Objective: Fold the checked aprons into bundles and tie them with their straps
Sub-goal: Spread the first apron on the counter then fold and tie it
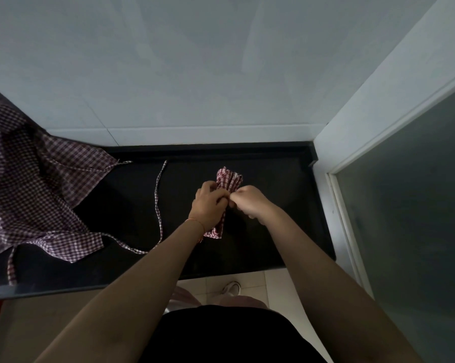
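Note:
A red-and-white checked apron bundle [228, 179] lies rolled lengthwise on the black counter [273, 226], its far end showing above my hands and its near end [215, 231] below my left wrist. My left hand [208, 203] grips the bundle's middle with curled fingers. My right hand [247, 203] meets it at the bundle's middle, fingers curled and pinching what looks like the strap; the strap itself is hidden between the hands. A second, purple checked apron [37, 195] lies spread open on the counter's left, one long strap [158, 205] trailing toward the middle.
A pale tiled wall [194, 74] stands behind the counter. A white frame with a frosted glass panel [409, 231] closes off the right side. Below the counter's front edge are light floor tiles and a white shoe [231, 287].

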